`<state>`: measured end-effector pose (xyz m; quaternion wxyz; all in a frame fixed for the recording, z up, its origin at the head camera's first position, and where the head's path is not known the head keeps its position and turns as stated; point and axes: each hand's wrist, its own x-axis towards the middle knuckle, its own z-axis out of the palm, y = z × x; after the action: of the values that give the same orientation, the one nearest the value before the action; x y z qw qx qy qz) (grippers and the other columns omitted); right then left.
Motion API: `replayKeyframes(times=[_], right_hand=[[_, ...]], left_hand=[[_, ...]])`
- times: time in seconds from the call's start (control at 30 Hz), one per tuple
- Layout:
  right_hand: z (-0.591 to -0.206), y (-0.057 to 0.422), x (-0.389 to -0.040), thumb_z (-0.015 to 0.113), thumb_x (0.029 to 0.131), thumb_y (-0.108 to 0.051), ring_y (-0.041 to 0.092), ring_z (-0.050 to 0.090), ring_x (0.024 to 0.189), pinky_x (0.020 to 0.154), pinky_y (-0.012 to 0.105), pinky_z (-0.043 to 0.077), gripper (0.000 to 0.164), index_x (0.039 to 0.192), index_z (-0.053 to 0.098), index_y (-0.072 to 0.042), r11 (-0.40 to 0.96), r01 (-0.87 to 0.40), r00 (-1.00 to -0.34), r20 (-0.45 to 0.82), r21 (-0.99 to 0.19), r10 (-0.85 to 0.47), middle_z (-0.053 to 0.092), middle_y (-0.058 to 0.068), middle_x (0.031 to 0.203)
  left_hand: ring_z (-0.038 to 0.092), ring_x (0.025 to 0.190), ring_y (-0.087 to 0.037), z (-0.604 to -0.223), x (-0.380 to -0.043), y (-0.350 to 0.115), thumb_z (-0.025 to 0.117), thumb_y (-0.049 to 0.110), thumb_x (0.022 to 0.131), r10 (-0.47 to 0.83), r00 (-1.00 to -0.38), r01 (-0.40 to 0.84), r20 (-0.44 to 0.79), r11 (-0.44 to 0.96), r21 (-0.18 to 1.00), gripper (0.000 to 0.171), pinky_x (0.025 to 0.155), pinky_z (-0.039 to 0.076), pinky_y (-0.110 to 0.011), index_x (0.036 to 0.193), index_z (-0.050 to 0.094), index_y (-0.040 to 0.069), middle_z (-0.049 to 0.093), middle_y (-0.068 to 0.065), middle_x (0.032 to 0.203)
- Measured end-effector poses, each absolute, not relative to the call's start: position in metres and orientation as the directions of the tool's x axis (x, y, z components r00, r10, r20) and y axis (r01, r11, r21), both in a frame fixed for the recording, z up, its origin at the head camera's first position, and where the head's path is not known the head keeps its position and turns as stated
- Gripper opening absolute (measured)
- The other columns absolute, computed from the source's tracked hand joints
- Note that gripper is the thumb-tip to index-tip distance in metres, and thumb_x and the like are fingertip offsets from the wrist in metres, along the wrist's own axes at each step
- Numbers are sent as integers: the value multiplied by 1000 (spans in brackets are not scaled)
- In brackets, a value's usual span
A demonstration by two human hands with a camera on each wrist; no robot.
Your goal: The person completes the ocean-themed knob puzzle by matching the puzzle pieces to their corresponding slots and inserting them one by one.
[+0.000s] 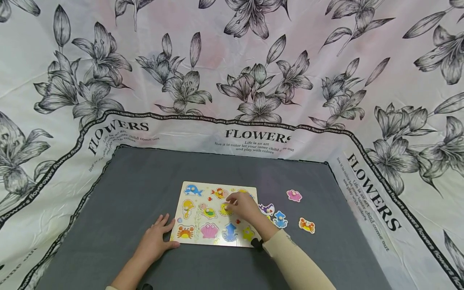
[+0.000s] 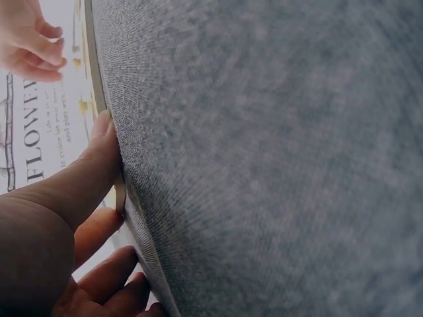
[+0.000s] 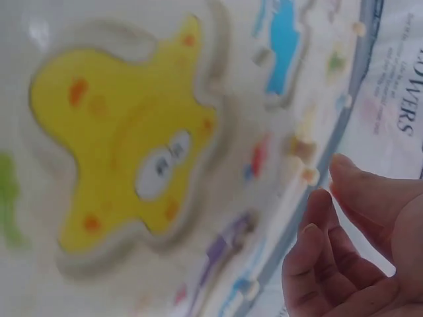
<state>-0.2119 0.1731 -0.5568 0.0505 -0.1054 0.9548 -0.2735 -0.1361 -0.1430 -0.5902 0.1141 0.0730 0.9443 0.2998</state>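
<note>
A wooden peg puzzle board (image 1: 217,242) with sea-animal shapes lies flat on the grey cloth. My left hand (image 1: 154,240) holds its near left corner, thumb at the near edge and index finger at the left side; in the left wrist view that thumb (image 2: 102,148) touches the board's edge. Above the board's right half is my right hand (image 1: 243,207), close to a yellow fish (image 1: 224,209). Its thumb and fingers (image 3: 307,261) are bent with a small gap between their tips and nothing visible there. The right wrist view shows a yellow starfish (image 3: 125,132) close up.
To the board's right lie loose pieces: a pink shell (image 1: 294,196), an orange crab (image 1: 307,225), a blue squid (image 1: 280,220) and a purple-and-white piece (image 1: 266,209). A yellow one is mostly hidden by my right wrist. Flower-printed cloth (image 1: 253,139) surrounds the grey surface.
</note>
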Motion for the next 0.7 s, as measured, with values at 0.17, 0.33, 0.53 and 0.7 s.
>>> replayKeyframes(times=[0.17,0.33,0.53,0.7], right_hand=[[-544,184,-211,77,90,-15,13,64,79,69,29,55,19,108,78,-9,822,-193,-975,10,-536,-222,73,2,94],[-531,198,-208,78,90,-14,12,65,79,67,28,55,21,110,78,-9,818,-176,-983,60,-548,-172,74,1,96],[-522,219,-204,80,88,-12,14,65,79,69,33,56,20,107,78,-7,824,-156,-988,102,-545,-119,74,2,95],[-527,242,-199,80,87,-11,14,64,78,69,32,57,21,108,77,-7,826,-87,-996,72,-557,-56,73,2,93]], left_hand=[[24,150,-47,-590,-137,-143,89,40,70,205,-963,68,-176,814,577,92,111,31,-70,146,53,5,33,-23,160],[24,150,-46,-590,-137,-143,89,40,70,201,-963,65,-178,817,573,92,111,31,-70,147,52,6,33,-22,160],[23,150,-46,-592,-137,-143,88,42,70,201,-962,60,-185,816,575,93,111,31,-70,148,51,6,32,-21,161],[24,150,-46,-592,-138,-143,88,42,70,205,-961,65,-185,818,571,93,111,31,-70,148,51,6,32,-22,161]])
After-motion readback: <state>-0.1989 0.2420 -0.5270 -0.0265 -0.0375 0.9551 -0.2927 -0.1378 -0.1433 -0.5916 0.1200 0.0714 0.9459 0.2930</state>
